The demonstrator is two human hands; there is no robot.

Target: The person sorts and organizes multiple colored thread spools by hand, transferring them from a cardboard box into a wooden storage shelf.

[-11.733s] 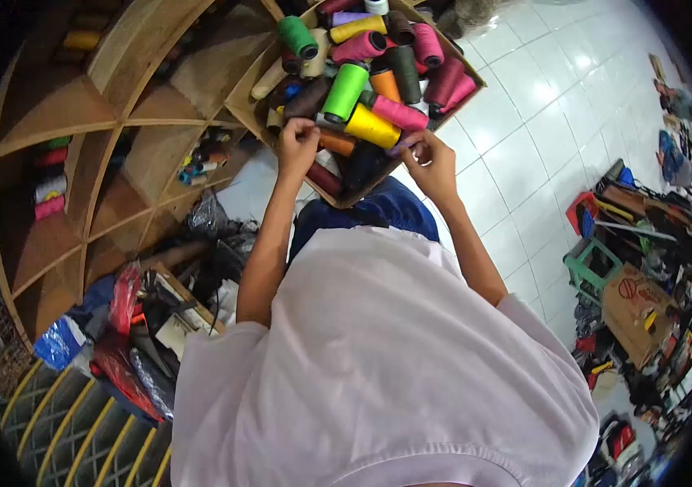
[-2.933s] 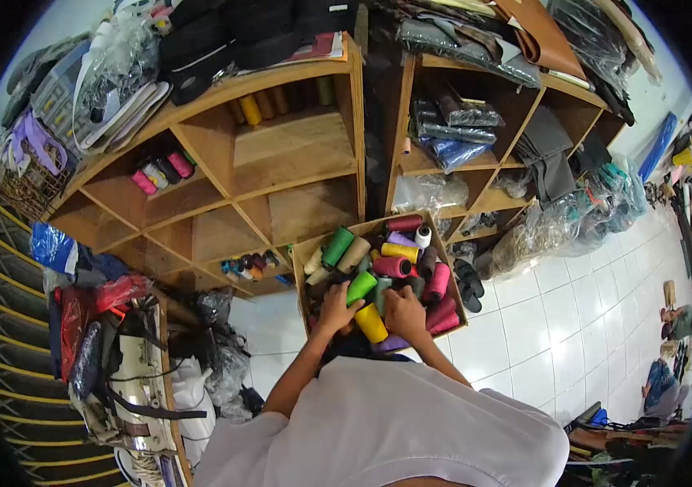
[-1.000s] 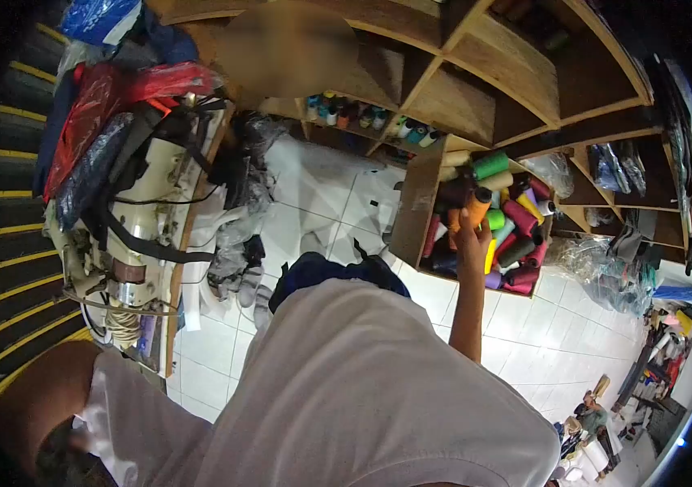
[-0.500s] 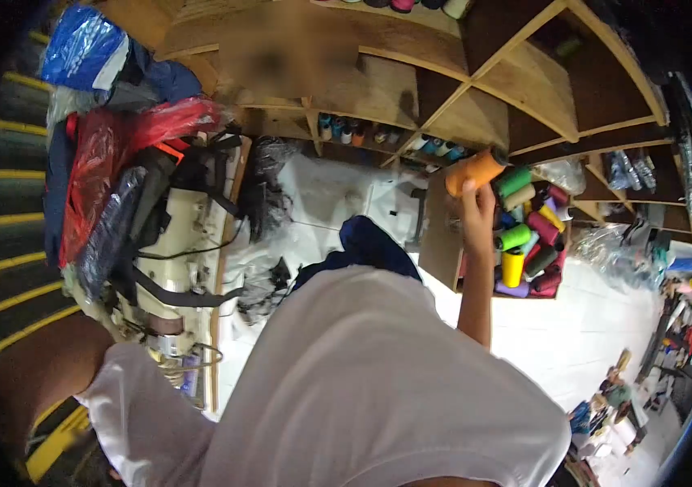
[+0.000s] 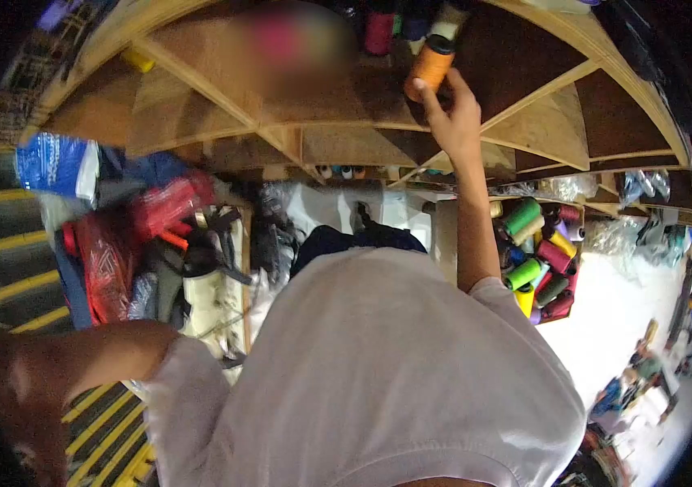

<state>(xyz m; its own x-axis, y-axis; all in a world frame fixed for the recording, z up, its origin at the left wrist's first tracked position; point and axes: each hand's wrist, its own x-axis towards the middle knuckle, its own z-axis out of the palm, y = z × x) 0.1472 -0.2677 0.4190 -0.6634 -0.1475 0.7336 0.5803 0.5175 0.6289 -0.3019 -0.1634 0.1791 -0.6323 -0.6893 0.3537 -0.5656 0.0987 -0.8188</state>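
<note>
From where I stand, the right hand (image 5: pixel 455 120) is raised out in front of the person at the shelf (image 5: pixel 541 95), thumb and fingers clamped round the lower part of an orange spool (image 5: pixel 430 68). The spool is just ahead of that hand and a little to its left, so the right arm is plainly the nearer one. Its long axis slants, the dark end leaning away and to the right, toward a pale spool (image 5: pixel 448 18) in the compartment; the two overlap from here, and I can't tell whether they touch. A pink spool (image 5: pixel 378 34) sits left of the pale one, apart from the orange. The left arm (image 5: pixel 103 361) is bent well out to the other side, past a red bag (image 5: pixel 104 272), so the hands are far apart; the left hand itself is out of sight, and I can't tell whether it holds anything. Back beside the right forearm is a cardboard box (image 5: pixel 446 231), heaped with more thread, a dark green spool (image 5: pixel 522 216) and a lime spool (image 5: pixel 523 273) among it.
</note>
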